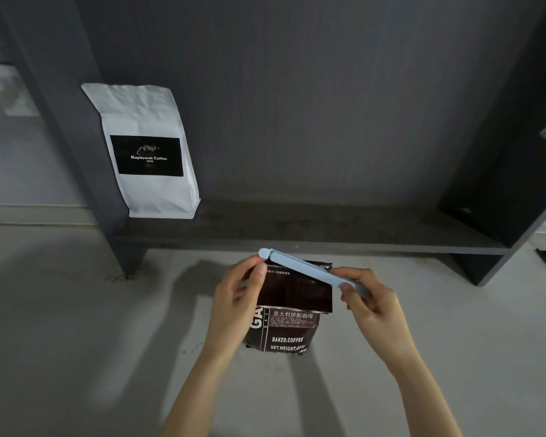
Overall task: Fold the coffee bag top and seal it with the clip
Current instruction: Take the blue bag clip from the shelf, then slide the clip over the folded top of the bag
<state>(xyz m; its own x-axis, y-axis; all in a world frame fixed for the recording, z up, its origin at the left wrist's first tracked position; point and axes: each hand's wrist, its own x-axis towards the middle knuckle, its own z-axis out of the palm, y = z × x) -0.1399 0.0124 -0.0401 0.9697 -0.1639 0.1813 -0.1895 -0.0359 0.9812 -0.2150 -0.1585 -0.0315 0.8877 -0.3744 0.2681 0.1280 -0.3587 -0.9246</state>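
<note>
Coffee bag (289, 313) top pinched by left hand (234, 305), clip (309, 270) in right hand (371, 302).

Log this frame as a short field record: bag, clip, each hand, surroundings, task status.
bag: dark brown foil coffee bag, upright on the grey floor, top flattened
clip: long pale blue plastic sealing clip, slanted across the bag's top
left hand: left hand grips the bag's top left corner by the clip's hinge end
right hand: right hand pinches the clip's other end
surroundings: white paper coffee bag on dark grey shelf
status: clip latch state unclear
</note>
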